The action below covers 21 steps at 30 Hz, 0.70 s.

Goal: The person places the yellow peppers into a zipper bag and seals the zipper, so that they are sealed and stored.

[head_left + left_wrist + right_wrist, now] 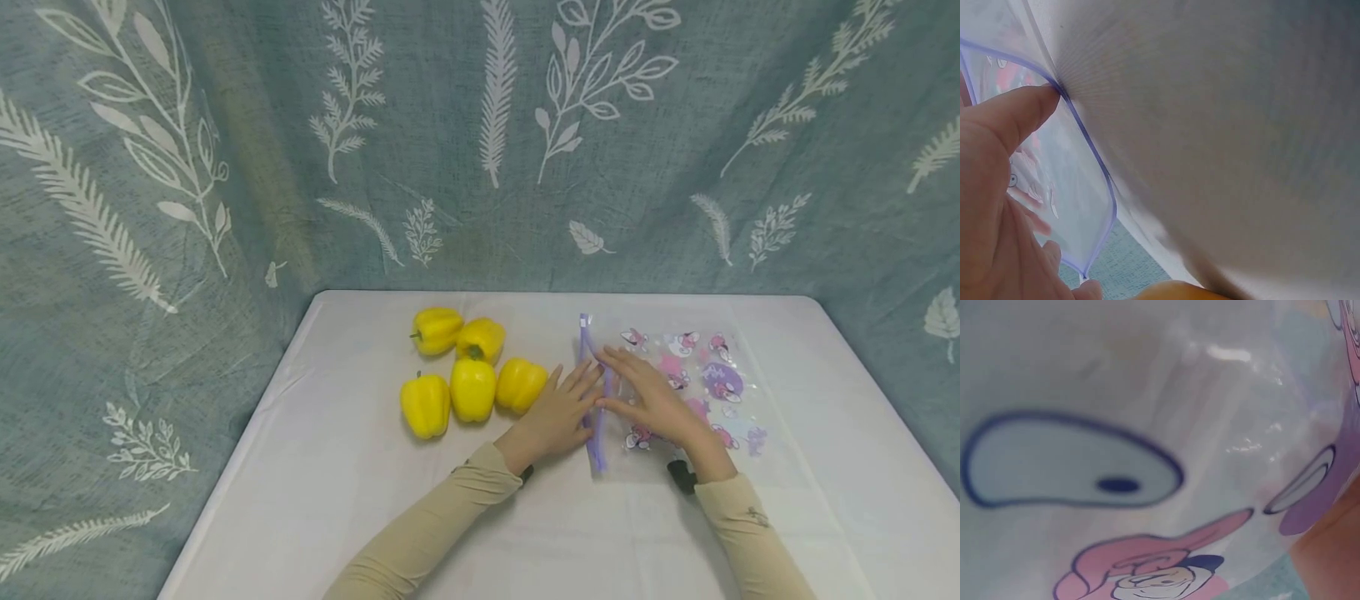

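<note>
A clear zip bag (pixel 722 383) with pink and purple cartoon prints lies flat, its purple-edged mouth (pixel 597 442) facing left and parted. My left hand (pixel 555 417) lies at that mouth with fingers extended. In the left wrist view, a digit of the left hand (pixel 997 150) touches the purple rim (pixel 1088 134). My right hand (pixel 652 400) is over the bag's mouth end, fingers spread and reaching toward the purple edge. Only the printed film (pixel 1210 450) and a bit of skin show in the right wrist view; its fingertips are hidden there.
Several yellow bell peppers lie left of the bag; the nearest pepper (pixel 521 385) is close beside my left hand, another pepper (pixel 425 406) farther left. A white cloth covers the table (pixel 337 500). Behind it hangs a green-blue leaf-patterned curtain (pixel 450 225).
</note>
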Tool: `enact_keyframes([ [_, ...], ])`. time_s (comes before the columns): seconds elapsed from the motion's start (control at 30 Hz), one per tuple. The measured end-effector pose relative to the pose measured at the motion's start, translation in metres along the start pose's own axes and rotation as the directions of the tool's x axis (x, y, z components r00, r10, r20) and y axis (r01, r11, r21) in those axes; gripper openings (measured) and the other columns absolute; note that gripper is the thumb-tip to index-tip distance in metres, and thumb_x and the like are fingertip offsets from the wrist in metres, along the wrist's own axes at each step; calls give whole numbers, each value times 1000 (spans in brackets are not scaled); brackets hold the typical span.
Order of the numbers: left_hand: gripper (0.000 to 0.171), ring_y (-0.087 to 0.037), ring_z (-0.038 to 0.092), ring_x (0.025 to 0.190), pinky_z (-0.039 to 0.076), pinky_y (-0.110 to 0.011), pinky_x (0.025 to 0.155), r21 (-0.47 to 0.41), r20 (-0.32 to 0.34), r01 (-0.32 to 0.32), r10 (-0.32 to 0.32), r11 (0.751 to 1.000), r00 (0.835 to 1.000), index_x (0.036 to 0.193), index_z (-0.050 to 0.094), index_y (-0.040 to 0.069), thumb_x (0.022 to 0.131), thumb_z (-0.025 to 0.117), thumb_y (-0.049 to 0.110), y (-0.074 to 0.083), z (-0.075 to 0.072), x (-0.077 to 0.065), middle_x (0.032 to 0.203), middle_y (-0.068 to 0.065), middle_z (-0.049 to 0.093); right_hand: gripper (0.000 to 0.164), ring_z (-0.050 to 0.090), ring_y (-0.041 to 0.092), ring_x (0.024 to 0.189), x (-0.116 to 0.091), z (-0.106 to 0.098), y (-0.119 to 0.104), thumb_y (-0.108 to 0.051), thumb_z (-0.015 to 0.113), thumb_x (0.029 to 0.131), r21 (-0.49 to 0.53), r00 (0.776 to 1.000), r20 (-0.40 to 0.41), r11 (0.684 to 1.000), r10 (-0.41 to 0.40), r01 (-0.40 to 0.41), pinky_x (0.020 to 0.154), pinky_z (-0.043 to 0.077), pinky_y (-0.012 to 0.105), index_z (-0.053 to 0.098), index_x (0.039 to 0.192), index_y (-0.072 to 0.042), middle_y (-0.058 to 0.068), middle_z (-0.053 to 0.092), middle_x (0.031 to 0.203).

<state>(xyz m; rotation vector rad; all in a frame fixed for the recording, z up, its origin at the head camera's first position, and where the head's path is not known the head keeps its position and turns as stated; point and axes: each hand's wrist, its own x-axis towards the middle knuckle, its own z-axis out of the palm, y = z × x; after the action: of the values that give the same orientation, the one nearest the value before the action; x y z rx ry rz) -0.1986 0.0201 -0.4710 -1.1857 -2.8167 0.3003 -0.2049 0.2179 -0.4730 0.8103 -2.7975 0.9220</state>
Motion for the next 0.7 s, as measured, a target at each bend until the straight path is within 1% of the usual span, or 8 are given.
enact_keyframes([
  [0.1,76,-22,5,143,19,-45,115,6,0,0,0,1000,1000,148,19,18,89,48,54,-1,2,1,156,-1,10,66,29,40,134,0,0,0,-36,66,84,-18,1000,-16,1000,-11,11,107,24,60,39,141,-16,14,36,145],
  [0.23,75,-22,7,143,19,-44,115,11,-3,1,-1,1000,1000,148,21,18,89,49,55,0,1,1,156,0,13,61,34,38,131,1,-1,0,-33,67,84,-29,999,-40,999,-36,35,106,26,59,44,138,-15,13,41,142],
  [0.37,75,-22,7,143,18,-44,115,-1,-4,5,-5,1000,1000,148,21,19,89,49,54,1,0,0,155,-1,13,58,35,37,131,-1,-1,2,-31,67,84,-29,997,-54,998,-51,49,106,28,58,46,136,-14,12,43,141],
  [0.47,76,-21,7,143,18,-44,115,-12,1,7,-7,1000,1000,149,17,19,89,49,54,2,0,0,156,-2,8,56,33,38,131,-3,-2,3,-29,66,85,-22,997,-60,999,-45,44,106,27,59,47,135,-14,12,42,141],
  [0.57,79,-21,9,143,18,-44,115,-16,-2,12,-12,1000,1000,150,12,20,89,49,54,3,2,1,156,-3,3,55,31,39,133,-4,-4,3,-29,64,86,4,998,-61,1000,-23,24,106,26,61,46,136,-15,11,42,142],
  [0.7,78,-21,12,143,20,-45,114,-22,-25,17,-17,1000,1000,150,10,22,89,49,53,3,5,2,157,-4,1,54,31,39,133,-5,-8,2,-29,63,87,36,998,-67,999,-3,6,105,26,62,45,136,-16,11,43,141],
])
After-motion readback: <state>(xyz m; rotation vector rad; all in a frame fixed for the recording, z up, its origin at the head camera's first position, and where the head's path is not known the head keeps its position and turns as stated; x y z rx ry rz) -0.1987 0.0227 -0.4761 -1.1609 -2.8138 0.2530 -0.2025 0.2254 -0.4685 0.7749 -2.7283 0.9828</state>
